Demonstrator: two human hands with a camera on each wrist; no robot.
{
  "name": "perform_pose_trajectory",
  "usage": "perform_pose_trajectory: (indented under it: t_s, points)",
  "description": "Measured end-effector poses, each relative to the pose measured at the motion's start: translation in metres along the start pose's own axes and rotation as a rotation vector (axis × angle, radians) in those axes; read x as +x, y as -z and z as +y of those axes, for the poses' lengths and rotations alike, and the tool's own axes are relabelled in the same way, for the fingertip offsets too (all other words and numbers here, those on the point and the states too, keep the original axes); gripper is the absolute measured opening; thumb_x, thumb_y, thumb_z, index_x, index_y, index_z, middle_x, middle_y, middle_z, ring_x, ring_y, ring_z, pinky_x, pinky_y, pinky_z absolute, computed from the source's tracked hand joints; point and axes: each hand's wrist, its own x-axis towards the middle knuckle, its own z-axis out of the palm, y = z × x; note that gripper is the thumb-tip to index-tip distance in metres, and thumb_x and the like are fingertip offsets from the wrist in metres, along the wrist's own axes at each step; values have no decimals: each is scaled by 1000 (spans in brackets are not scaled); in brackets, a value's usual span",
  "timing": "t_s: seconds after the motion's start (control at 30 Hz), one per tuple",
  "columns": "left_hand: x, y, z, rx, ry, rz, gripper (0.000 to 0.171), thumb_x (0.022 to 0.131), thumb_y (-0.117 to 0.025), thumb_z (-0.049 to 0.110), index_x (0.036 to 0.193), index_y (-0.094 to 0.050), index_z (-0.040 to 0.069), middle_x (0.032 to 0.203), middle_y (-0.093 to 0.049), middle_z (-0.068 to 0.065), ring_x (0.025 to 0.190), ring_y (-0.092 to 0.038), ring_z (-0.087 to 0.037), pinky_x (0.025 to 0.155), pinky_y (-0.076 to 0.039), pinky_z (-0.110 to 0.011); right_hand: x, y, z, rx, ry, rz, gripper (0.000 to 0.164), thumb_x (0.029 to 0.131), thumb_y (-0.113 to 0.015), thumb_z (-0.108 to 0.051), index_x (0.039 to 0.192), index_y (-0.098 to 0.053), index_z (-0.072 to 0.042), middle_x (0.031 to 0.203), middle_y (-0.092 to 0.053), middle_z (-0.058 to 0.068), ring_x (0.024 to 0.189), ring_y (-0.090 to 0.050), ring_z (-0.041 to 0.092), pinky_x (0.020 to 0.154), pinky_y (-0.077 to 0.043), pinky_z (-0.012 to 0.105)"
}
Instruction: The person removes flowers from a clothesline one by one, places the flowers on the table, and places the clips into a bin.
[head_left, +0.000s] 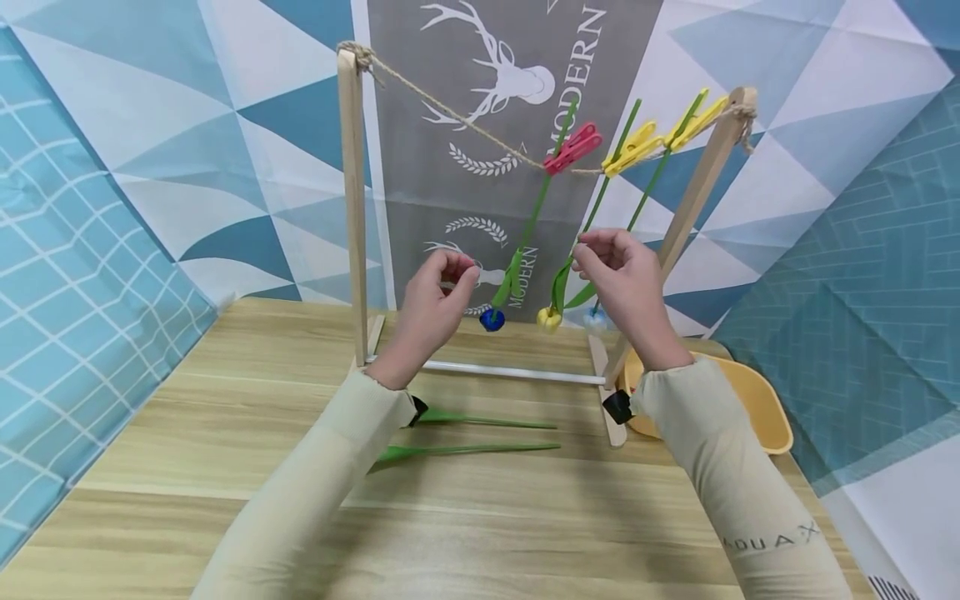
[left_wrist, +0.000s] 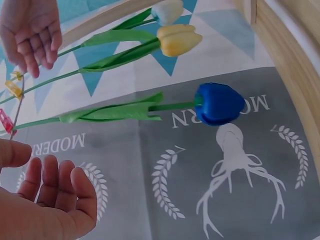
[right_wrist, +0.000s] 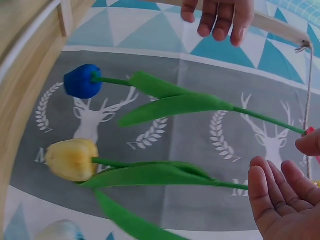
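Note:
Three artificial tulips hang upside down from a twine line (head_left: pixel 457 115). A red clothespin (head_left: pixel 573 150) clips the blue tulip (head_left: pixel 492 319). Yellow clothespins (head_left: pixel 632 150) hold the yellow tulip (head_left: pixel 549 320) and the pale white-blue tulip (right_wrist: pixel 61 230). My left hand (head_left: pixel 441 293) is raised left of the blue tulip, fingers loosely bent and holding nothing. Near the yellow tulip's stem, my right hand (head_left: pixel 624 271) hovers with loosely bent fingers. In the right wrist view its palm (right_wrist: pixel 285 200) is bare; whether it touches the stem is unclear.
Wooden posts (head_left: pixel 352 208) carry the twine, and a white rod (head_left: pixel 517 372) joins their feet. Two green stems (head_left: pixel 480 450) lie on the wooden table (head_left: pixel 480 533), their left ends hidden by my left sleeve. Behind my right forearm stands an orange-yellow basket (head_left: pixel 776 417).

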Motion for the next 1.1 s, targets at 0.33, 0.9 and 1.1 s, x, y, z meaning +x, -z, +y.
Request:
perform_pose_trajectory:
  t_s: [0.33,0.9,1.1]
  points:
    - [14,-7,17,-21,-6,-4,21,95,-52,25,108,-54,9,98,-56,-5,88,-51,-17,78,-47,-28,10,3,-28,57,33,75,32,90,-59,-29,116,-59,-10,94,-62,-4,86,-60,12,75,-48,16]
    - [25,-13,28,-40,-14,16,20,95,-52,24,107,-54,8,101,-56,-5,91,-50,-17,78,-46,-28,25,12,-62,95,48,114,39,90,-59,-26,126,-53,-11,101,-59,-4,91,-59,8,83,-48,19]
    - [29,-14,29,-46,17,14,22,95,-52,27,108,-54,9,102,-56,-4,93,-50,-17,80,-45,-28,29,13,-69,93,46,121,41,91,-59,-25,129,-52,-12,107,-60,0,97,-59,10,89,-48,22]
